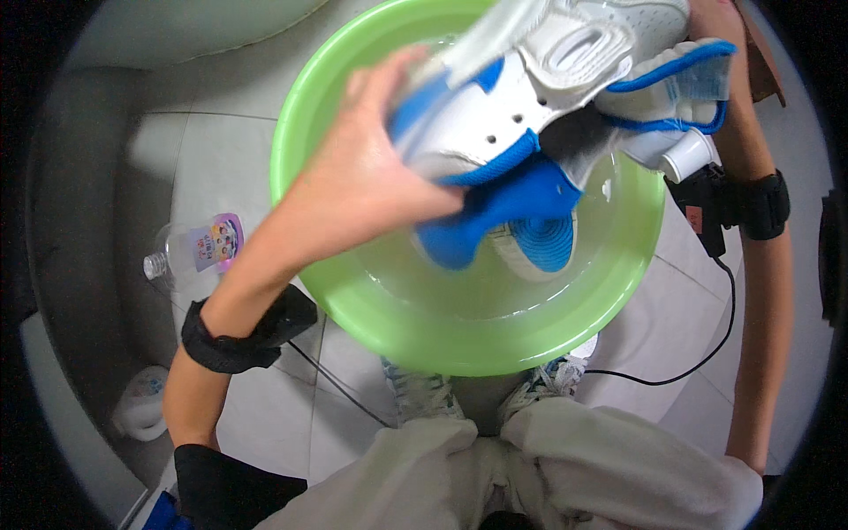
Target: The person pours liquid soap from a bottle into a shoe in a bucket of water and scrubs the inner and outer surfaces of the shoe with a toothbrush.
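Note:
My left hand [377,159] grips a white and blue sneaker [490,119], its thumb under one edge and its fingers along the far side. The sneaker is tilted above a light green plastic basin [464,351]. A shoe sole with blue concentric ridges [544,244] shows lower, inside the basin. Near the top right, a white perforated shoe toe [652,23] and a pale padded piece with blue trim [669,86] sit close to my right hand [715,16]. That hand's fingers are hidden or beyond the picture's edge. Beneath the trim is a white cylindrical piece [688,156].
A clear plastic bottle [199,252] with a printed label lies on the tiled floor at left. A white container [142,404] stands lower left. Black wrist straps [245,331] with cables are on both arms. My laced shoes [424,391] are below the basin.

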Demonstrator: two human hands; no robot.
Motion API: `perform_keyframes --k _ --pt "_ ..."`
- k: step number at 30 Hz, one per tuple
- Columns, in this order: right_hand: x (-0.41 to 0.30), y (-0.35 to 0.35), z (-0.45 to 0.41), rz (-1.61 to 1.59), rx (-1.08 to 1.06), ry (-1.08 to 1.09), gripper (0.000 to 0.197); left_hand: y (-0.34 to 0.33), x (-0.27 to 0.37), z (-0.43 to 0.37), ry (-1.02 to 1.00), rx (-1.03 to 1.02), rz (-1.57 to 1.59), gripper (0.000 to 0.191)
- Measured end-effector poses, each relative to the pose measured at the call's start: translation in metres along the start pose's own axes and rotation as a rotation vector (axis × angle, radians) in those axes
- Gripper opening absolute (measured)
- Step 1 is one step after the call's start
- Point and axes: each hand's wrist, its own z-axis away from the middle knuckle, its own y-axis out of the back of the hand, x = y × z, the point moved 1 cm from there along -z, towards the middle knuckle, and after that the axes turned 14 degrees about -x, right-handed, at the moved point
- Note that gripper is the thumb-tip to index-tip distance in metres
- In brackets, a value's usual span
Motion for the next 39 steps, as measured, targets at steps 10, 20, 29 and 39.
perform_keyframes --k 10,20,29,39 --pt "-0.03 -0.071 0.043 -0.742 -0.183 0.265 0.03 0.022 0.022 0.026 -0.297 0.47 -0.747 0.093" --pt "-0.006 -0.06 0.038 -1.255 -0.235 -0.066 0.026 0.019 0.01 0.025 -0.416 0.839 -1.251 0.067" --pt "-0.023 -0.074 0.057 -1.178 0.018 -0.063 0.022 0.02 0.005 0.023 -0.492 0.876 -1.335 0.059" --pt "0.014 -0.064 0.058 -1.206 -0.18 -0.126 0.03 0.009 0.016 0.027 -0.451 0.76 -1.246 0.073"
